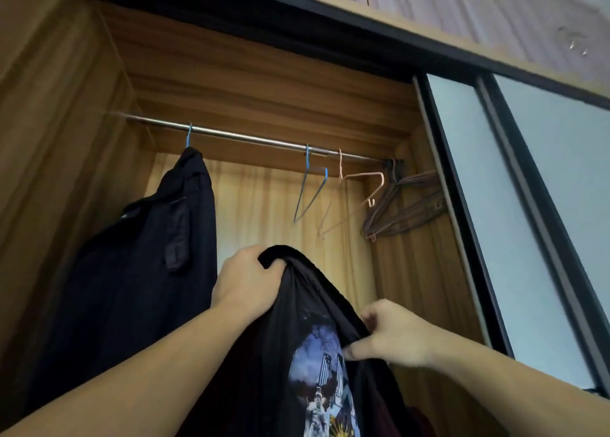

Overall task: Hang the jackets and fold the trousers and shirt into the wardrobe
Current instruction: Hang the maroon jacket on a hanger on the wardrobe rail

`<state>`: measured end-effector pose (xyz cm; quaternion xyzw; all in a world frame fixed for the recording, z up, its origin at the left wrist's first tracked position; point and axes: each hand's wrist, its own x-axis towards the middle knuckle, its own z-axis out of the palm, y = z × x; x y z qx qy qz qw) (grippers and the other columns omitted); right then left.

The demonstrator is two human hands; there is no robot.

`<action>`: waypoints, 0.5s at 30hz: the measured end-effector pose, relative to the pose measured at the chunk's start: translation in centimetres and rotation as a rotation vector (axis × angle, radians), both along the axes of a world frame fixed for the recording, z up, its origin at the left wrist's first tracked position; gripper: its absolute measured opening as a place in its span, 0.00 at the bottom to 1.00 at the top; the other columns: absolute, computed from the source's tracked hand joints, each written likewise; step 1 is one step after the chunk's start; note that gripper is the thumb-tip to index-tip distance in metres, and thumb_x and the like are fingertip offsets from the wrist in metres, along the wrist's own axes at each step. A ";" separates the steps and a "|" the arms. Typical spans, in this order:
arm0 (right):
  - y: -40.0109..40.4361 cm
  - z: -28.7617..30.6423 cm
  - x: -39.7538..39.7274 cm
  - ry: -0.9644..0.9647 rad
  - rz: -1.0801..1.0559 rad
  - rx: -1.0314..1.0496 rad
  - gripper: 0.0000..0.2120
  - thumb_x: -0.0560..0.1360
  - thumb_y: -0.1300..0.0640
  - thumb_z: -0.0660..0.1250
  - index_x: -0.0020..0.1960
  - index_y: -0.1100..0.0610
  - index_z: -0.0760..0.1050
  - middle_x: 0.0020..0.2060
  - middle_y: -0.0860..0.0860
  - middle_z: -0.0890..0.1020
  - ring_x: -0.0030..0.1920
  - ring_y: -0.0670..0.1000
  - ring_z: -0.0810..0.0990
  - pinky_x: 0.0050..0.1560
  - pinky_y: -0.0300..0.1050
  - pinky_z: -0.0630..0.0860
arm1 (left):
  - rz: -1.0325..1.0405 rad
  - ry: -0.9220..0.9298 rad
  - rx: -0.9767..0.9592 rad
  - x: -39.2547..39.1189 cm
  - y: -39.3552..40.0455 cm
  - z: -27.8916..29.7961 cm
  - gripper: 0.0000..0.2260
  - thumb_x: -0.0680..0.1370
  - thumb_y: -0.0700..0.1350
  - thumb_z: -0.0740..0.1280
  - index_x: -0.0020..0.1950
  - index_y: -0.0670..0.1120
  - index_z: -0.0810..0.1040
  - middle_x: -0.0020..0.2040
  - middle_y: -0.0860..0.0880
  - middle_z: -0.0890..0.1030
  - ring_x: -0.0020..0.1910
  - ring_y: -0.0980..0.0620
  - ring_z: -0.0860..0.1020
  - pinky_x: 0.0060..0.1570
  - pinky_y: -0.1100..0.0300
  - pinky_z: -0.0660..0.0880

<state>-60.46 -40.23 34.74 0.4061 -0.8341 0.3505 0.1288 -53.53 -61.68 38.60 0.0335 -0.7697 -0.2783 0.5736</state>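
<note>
I hold up a black shirt (297,354) with a blue and white printed picture, in front of the open wardrobe. My left hand (246,279) grips its upper edge, bunched over the fingers. My right hand (386,334) pinches the same edge lower and to the right. A dark jacket (145,255) hangs on a blue hanger at the left end of the metal rail (251,136).
On the rail hang an empty blue hanger (308,189), a pink hanger (356,199) and several dark hangers (401,205) bunched at the right end. A sliding door with frosted panels (501,212) stands to the right. Wooden wardrobe walls enclose the left and back.
</note>
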 end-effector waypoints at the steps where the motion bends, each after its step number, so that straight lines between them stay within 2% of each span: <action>1: -0.2 0.6 -0.6 -0.018 -0.001 0.033 0.17 0.67 0.51 0.78 0.45 0.63 0.78 0.36 0.52 0.80 0.35 0.47 0.78 0.37 0.41 0.73 | -0.005 -0.006 0.003 -0.9 -0.5 0.1 0.07 0.75 0.51 0.65 0.41 0.53 0.81 0.38 0.55 0.81 0.40 0.52 0.79 0.42 0.55 0.78; 4: -0.8 3.4 -1.7 -0.022 -0.007 0.082 0.24 0.68 0.40 0.74 0.53 0.58 0.77 0.41 0.50 0.81 0.39 0.46 0.80 0.41 0.40 0.78 | -0.010 -0.009 -0.007 -3.1 -1.8 0.6 0.08 0.76 0.51 0.65 0.42 0.50 0.81 0.38 0.53 0.82 0.39 0.52 0.79 0.44 0.51 0.80; 8: -2.0 9.6 -3.1 0.192 -0.088 -0.229 0.19 0.73 0.41 0.70 0.47 0.58 0.76 0.40 0.52 0.80 0.38 0.49 0.81 0.40 0.47 0.81 | 0.003 -0.015 -0.024 -6.0 -3.0 1.1 0.09 0.76 0.51 0.65 0.38 0.49 0.79 0.36 0.52 0.81 0.36 0.51 0.79 0.41 0.51 0.80; 11: -3.0 14.6 -4.1 0.399 -0.219 -0.412 0.24 0.73 0.36 0.66 0.52 0.58 0.76 0.42 0.53 0.82 0.40 0.52 0.82 0.44 0.52 0.83 | -0.004 -0.018 -0.033 -7.7 -3.2 1.7 0.10 0.75 0.51 0.66 0.35 0.50 0.78 0.33 0.51 0.81 0.35 0.50 0.80 0.38 0.51 0.79; 13: -3.9 17.8 -4.5 0.508 -0.282 -0.543 0.28 0.72 0.31 0.62 0.53 0.56 0.74 0.40 0.51 0.81 0.40 0.51 0.81 0.43 0.50 0.81 | 0.005 -0.022 -0.052 -8.6 -3.3 2.4 0.11 0.75 0.51 0.66 0.35 0.49 0.76 0.33 0.50 0.80 0.35 0.49 0.80 0.38 0.51 0.78; 15: -5.1 20.4 -4.9 0.545 -0.340 -0.610 0.27 0.71 0.29 0.59 0.48 0.54 0.73 0.35 0.48 0.80 0.34 0.48 0.79 0.36 0.44 0.76 | 0.017 -0.020 -0.070 -9.3 -3.4 3.2 0.12 0.76 0.51 0.66 0.34 0.48 0.75 0.33 0.50 0.80 0.35 0.48 0.79 0.37 0.52 0.77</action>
